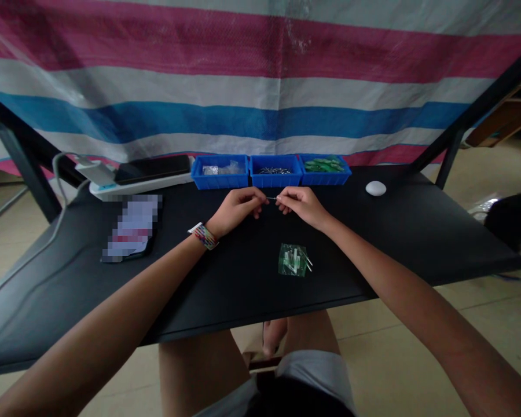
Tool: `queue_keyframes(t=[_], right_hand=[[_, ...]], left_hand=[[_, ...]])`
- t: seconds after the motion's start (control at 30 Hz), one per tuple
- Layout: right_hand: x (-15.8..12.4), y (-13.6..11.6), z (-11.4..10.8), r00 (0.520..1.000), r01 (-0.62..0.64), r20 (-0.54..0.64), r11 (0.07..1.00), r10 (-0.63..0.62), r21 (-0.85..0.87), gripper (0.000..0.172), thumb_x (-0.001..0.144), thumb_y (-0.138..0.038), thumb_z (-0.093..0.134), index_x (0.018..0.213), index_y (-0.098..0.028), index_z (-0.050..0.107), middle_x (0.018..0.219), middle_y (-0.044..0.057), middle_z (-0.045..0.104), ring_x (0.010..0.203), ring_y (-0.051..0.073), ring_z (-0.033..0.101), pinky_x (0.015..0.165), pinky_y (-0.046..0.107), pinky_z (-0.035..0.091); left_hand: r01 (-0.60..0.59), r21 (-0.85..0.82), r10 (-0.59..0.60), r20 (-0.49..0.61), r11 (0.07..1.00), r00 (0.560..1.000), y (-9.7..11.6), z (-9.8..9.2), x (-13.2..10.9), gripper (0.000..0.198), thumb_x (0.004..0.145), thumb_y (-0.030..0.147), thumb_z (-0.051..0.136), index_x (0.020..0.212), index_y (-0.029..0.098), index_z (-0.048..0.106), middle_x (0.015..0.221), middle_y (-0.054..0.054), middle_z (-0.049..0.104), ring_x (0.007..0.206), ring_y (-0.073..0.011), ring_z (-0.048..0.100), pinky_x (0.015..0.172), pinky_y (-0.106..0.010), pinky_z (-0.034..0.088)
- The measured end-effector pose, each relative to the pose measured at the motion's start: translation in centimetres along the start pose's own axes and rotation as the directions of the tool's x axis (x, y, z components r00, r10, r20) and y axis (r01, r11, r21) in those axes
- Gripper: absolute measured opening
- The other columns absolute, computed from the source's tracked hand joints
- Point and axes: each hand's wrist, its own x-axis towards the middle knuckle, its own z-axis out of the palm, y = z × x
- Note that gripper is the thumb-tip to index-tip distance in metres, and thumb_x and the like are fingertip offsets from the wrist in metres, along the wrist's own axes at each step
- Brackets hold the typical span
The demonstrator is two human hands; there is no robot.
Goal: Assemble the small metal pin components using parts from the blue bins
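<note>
Between my two hands is a thin metal pin (271,198), pinched at its left end by my left hand (242,208) and at its right end by my right hand (298,204). Both hands are closed, just in front of the blue bins. The middle bin (275,180) holds many small metal pieces. In the left bin (220,182) lie clear plastic bits or bags, and the right bin (325,178) has green pieces. Nearer me, a small clear and green bag (292,260) with thin light sticks lies on the black table (226,289).
A white power strip (147,186) with a dark phone (154,169) on it stands at the back left. In front of it lies another phone (132,229), its screen blurred. A white oval object (375,188) sits at right.
</note>
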Motion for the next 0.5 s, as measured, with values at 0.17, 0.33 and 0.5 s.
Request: queue_keyframes(t=[0.17,0.33,0.5], right_hand=[[-0.12,-0.02,0.38,0.998,0.017,-0.06,0.999,-0.015,0.03,0.036,0.074,-0.05,0.088,0.08,-0.02,0.07,0.074,0.001,0.067,0.063,0.014,0.062,0.058,0.029,0.054],[-0.2,0.3,0.49,0.994,0.054,-0.098,0.998,-0.053,0.01,0.032,0.076,-0.046,0.086,0.085,-0.021,0.069,0.076,0.0,0.065,0.063,0.014,0.062,0.057,0.03,0.055],[-0.16,0.62,0.25,0.994,0.027,-0.108,0.999,-0.024,0.03,0.032,0.075,-0.039,0.085,0.096,-0.021,0.068,0.085,0.001,0.065,0.067,0.015,0.064,0.058,0.03,0.058]], left_hand=[[0.046,-0.026,-0.045,0.006,0.999,0.999,-0.23,0.07,0.08,0.024,0.095,0.035,0.062,0.09,0.013,0.071,0.074,-0.004,0.067,0.063,-0.0124,0.064,0.06,-0.023,0.052],[0.037,0.005,-0.037,0.009,0.999,0.999,-0.37,0.08,0.11,0.024,0.094,0.036,0.064,0.088,0.013,0.071,0.08,-0.005,0.069,0.065,-0.012,0.064,0.062,-0.023,0.053],[0.013,0.03,-0.013,0.002,0.999,1.0,-0.43,0.02,0.15,0.014,0.09,0.028,0.069,0.09,0.013,0.071,0.079,-0.003,0.068,0.063,-0.0107,0.065,0.06,-0.022,0.053]])
